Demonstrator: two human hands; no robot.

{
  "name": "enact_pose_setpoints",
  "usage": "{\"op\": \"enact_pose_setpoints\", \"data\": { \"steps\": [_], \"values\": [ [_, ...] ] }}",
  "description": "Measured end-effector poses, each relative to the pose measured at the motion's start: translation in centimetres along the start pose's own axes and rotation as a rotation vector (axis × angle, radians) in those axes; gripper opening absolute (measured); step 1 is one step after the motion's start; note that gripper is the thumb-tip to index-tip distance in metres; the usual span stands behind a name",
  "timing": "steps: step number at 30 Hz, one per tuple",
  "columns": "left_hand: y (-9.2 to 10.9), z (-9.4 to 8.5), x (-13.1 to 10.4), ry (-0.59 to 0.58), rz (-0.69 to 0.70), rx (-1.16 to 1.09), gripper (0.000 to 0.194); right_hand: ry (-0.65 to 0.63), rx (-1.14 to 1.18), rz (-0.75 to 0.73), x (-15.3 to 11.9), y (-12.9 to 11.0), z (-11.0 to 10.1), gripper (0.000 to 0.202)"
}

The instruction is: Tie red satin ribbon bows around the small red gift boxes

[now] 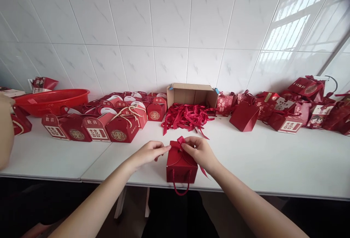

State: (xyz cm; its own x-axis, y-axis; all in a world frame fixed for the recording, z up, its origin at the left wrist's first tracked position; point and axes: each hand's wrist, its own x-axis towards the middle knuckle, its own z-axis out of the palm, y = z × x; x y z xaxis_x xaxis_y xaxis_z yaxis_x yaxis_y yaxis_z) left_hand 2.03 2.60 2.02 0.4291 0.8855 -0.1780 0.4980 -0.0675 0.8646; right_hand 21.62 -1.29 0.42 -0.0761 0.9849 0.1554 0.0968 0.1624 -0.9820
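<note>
A small red gift box [182, 174] with a twisted cord handle [182, 194] hanging over its near side stands at the table's front edge. Red ribbon [181, 140] is gathered on top of it, and one tail hangs at the right. My right hand [201, 152] pinches the ribbon near the knot. At the box's upper left edge, my left hand [151, 151] has its fingertips closed on what looks like the ribbon's left loop; the other fingers are curled. Red on red, the exact grip there is hard to see. Behind the box lies a heap of loose red ribbons [188, 117].
An open cardboard carton [193, 89] stands behind the ribbon heap. Several red gift boxes [100, 127] crowd the left, near a red plastic basket [54, 101]. More boxes and bags [291, 121] line the right along the tiled wall. Another person's arm [6, 132] shows at far left.
</note>
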Motion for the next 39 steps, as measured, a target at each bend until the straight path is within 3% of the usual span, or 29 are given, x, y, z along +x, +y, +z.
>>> {"op": "enact_pose_setpoints", "data": {
  "steps": [4,7,11,13,16,19,23,26,32,36,39],
  "values": [
    [3.0,-0.8,-2.3,-0.021,0.143,0.027,0.04,0.13,-0.181,-0.045,0.1,0.0,0.9,0.013],
    [5.7,-0.1,-3.2,-0.067,0.263,0.009,0.038,0.127,-0.263,-0.133,-0.3,0.2,1.1,0.016],
    [8.3,1.7,-1.9,0.007,0.433,-0.013,0.026,0.064,-0.319,-0.239,-0.8,0.4,0.8,0.012],
    [8.6,2.1,-0.7,0.015,0.452,-0.003,0.034,0.055,-0.311,-0.217,-0.9,0.4,0.7,0.016],
    [7.5,1.9,0.5,0.044,0.446,-0.012,0.043,0.05,-0.263,-0.187,-0.7,0.5,0.5,0.033],
    [5.3,1.5,0.4,0.134,0.456,0.073,0.035,0.023,-0.231,-0.161,-0.4,0.6,0.5,0.043],
    [2.7,1.9,-0.6,0.301,0.483,0.185,0.019,0.072,-0.212,-0.127,-0.5,0.6,0.5,0.044],
    [1.8,2.5,-0.9,0.373,0.507,0.179,0.017,0.126,-0.189,-0.11,-0.5,0.6,0.6,0.041],
    [1.5,2.7,-0.1,0.284,0.454,0.143,0.019,0.161,-0.094,-0.148,-0.6,1.0,0.7,0.027],
    [1.4,2.7,-0.1,0.323,0.434,0.168,0.018,0.202,0.01,-0.161,-0.7,1.1,0.9,0.033],
    [1.1,2.9,-0.1,0.334,0.416,0.19,0.02,0.209,-0.04,-0.217,-0.7,1.1,1.1,0.024]
  ]
}}
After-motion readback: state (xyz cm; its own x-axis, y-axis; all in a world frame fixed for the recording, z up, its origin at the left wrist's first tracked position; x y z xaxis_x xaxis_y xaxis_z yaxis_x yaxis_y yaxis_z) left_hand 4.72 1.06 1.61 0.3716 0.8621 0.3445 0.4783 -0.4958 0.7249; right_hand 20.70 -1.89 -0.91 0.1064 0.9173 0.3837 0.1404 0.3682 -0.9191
